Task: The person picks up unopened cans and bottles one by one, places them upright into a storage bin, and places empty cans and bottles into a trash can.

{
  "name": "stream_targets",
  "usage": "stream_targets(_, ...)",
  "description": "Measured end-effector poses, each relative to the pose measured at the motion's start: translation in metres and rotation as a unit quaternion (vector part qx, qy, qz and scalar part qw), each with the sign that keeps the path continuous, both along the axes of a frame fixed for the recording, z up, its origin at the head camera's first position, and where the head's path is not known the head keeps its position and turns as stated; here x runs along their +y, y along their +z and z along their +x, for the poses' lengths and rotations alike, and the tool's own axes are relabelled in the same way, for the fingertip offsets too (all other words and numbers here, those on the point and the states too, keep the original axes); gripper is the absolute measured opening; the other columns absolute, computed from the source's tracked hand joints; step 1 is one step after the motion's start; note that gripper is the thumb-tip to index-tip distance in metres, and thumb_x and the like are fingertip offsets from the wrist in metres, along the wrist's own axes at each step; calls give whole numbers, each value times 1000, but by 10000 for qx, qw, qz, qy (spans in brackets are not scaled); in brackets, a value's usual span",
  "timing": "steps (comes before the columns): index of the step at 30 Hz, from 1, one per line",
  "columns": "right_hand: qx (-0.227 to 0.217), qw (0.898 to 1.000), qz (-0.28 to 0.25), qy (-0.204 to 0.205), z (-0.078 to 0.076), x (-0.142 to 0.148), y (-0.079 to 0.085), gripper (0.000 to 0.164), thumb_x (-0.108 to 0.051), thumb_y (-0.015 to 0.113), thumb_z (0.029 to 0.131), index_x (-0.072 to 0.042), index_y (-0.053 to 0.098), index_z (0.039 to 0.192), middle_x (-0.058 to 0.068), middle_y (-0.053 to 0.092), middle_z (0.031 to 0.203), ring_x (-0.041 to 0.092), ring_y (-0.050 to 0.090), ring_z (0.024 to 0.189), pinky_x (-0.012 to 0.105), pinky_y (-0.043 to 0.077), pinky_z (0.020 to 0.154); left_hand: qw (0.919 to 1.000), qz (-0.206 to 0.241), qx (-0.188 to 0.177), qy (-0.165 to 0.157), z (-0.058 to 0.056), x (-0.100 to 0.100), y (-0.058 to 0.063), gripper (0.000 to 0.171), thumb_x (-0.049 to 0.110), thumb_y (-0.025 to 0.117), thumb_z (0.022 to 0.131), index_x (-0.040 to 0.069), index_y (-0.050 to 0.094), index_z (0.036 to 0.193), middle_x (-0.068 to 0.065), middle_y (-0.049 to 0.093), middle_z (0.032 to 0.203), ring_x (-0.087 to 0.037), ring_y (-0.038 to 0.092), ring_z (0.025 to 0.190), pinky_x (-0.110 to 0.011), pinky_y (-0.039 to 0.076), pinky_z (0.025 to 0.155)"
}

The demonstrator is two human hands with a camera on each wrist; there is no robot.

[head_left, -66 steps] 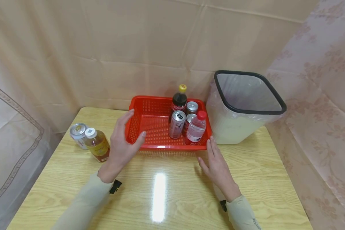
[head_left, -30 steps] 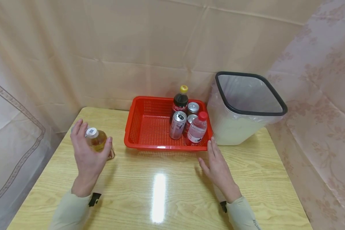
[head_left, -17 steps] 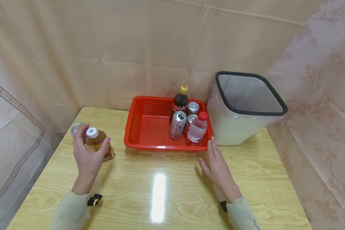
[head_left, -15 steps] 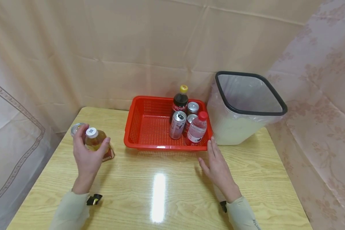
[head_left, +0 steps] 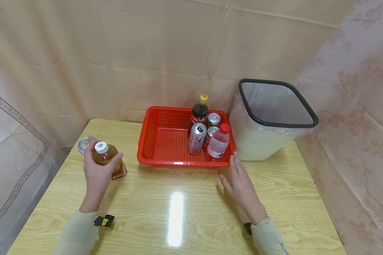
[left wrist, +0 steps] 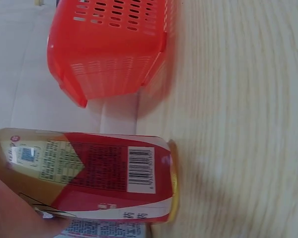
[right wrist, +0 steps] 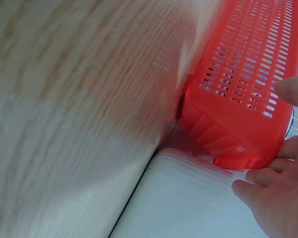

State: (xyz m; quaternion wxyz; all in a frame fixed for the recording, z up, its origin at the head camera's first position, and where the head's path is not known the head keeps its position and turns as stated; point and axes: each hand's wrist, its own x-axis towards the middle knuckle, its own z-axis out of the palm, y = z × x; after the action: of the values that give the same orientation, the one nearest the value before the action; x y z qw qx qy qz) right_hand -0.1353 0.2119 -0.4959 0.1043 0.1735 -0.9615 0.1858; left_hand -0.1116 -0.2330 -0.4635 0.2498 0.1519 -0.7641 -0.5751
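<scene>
My left hand (head_left: pixel 96 174) grips a bottle of amber drink (head_left: pixel 106 156) with a white cap, fingers along its left side and thumb on its right. In the left wrist view, the bottle's red and cream label (left wrist: pixel 107 173) and barcode face the camera; the thumb overlaps its upper end. A silver-topped can (head_left: pixel 84 143) stands just behind that hand, partly hidden. At the front right corner of the red basket (head_left: pixel 170 144), my right hand (head_left: pixel 244 189) rests its straight fingertips on the edge, thumb spread apart. The right wrist view shows these fingers (right wrist: pixel 258 177) against the basket.
Inside the basket's right half stand a cola bottle (head_left: pixel 199 112), a pink can (head_left: pixel 196 139), two other cans and a red-capped bottle (head_left: pixel 218 141). A lined bin (head_left: pixel 253 138) with a black rim stands close to its right. A curtain (head_left: pixel 166 85) hangs behind the table.
My left hand has moved left from beside the basket to the amber bottle, and its fingers have drawn in around it. The right hand has stayed at the basket's corner.
</scene>
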Motion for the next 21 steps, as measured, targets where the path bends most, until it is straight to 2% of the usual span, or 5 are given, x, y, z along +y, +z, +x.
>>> stream_targets(6, -17, 10000, -2, -17, 0, 0, -1, 88, -29, 75, 95, 10, 27, 158, 24, 17, 169, 41, 22, 154, 58, 31, 119, 9988, 208, -435, 0, -3, -3, -4, 84, 28, 83, 88, 8, 35, 155, -12, 44, 150, -29, 42, 138, -53, 33, 119)
stream_targets(13, 17, 10000, -16, 2, 0, 1, -2, 87, -28, 75, 96, 11, 27, 158, 24, 17, 169, 41, 23, 154, 59, 32, 118, 9987, 279, -426, -91, -6, -5, -10, 85, 27, 83, 88, 9, 34, 156, -11, 43, 150, -28, 40, 139, -52, 30, 120)
stream_targets(21, 13, 10000, -25, -4, 0, 1, -2, 87, -28, 75, 96, 10, 27, 158, 25, 17, 169, 42, 24, 154, 60, 32, 118, 9990, 282, -353, -4, -8, -8, -16, 82, 22, 82, 88, 7, 36, 153, -9, 46, 145, -25, 44, 135, -48, 35, 117)
